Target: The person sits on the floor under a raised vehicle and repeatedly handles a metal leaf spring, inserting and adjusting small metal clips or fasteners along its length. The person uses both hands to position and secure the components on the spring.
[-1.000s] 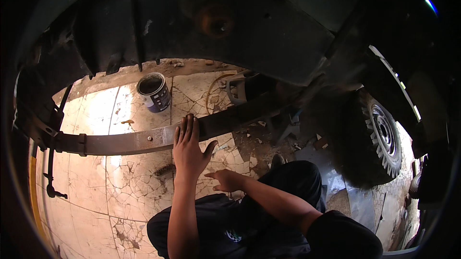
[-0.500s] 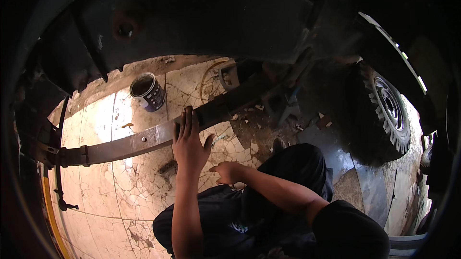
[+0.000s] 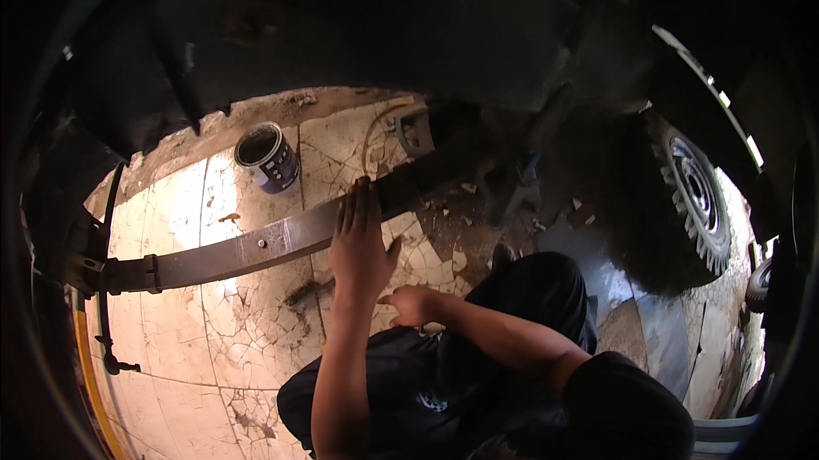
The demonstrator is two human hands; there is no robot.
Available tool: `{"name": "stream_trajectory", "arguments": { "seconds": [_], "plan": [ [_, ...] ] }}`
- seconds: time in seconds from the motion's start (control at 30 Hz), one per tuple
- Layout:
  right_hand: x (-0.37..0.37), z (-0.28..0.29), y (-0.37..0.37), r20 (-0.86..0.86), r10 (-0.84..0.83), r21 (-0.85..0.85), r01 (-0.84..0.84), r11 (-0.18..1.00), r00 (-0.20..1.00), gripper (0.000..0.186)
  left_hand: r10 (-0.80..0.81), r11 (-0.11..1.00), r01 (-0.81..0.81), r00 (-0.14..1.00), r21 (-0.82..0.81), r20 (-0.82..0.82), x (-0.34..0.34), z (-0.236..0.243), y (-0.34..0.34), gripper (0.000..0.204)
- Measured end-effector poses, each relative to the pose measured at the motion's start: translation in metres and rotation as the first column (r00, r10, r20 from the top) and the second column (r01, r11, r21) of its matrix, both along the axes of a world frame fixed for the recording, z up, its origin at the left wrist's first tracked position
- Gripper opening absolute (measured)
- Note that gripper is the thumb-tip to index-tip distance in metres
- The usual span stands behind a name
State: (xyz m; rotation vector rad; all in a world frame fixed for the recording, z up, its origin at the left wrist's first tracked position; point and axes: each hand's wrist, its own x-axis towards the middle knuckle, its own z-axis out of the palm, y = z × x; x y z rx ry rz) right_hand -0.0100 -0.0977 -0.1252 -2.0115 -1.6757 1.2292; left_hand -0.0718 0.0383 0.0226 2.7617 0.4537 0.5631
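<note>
Across the view runs a dark metal leaf spring [image 3: 213,260] of a vehicle, with a bolt head [image 3: 262,243] on its broad face and a clamp around its left part. My left hand [image 3: 363,243] lies flat on the spring near its middle, fingers stretched and together, thumb apart. Nothing shows in its grasp. Close beside my left wrist, my right hand [image 3: 413,305] hangs in front of my knee, touching no part of the spring. Its fingers are loosely bent and apart, with nothing seen in them.
Beyond the spring, a dark paint can [image 3: 277,172] stands on the cracked tile floor [image 3: 162,349]. A wheel with a chunky tyre [image 3: 695,191] is at the right. Dark vehicle bodywork [image 3: 384,25] hangs overhead. Broken tile pieces [image 3: 444,221] lie beneath the spring's right part.
My left hand has slid a short way to the right along the leaf spring. My right hand stays about where it was, and the view has shifted slightly.
</note>
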Motion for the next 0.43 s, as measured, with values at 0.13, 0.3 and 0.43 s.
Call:
{"name": "stream_trajectory", "arguments": {
  "seconds": [0.13,0.3,0.43],
  "plan": [
    [0.016,-0.062,-0.015,0.015,-0.007,0.162,0.005,0.987,1.0,0.073,0.063,0.998,-0.062,0.996,0.021,-0.056,-0.013,-0.005,-0.036,0.116],
    [0.011,-0.088,-0.014,-0.162,-0.013,0.293,0.061,0.954,0.987,0.073,0.163,0.985,-0.163,0.987,0.048,0.004,-0.013,-0.011,-0.064,0.121],
    [-0.002,-0.102,-0.001,-0.112,0.128,0.145,-0.112,0.983,0.985,0.085,0.114,0.993,-0.112,0.986,-0.026,0.126,0.001,-0.019,-0.015,0.126]
  ]
}}
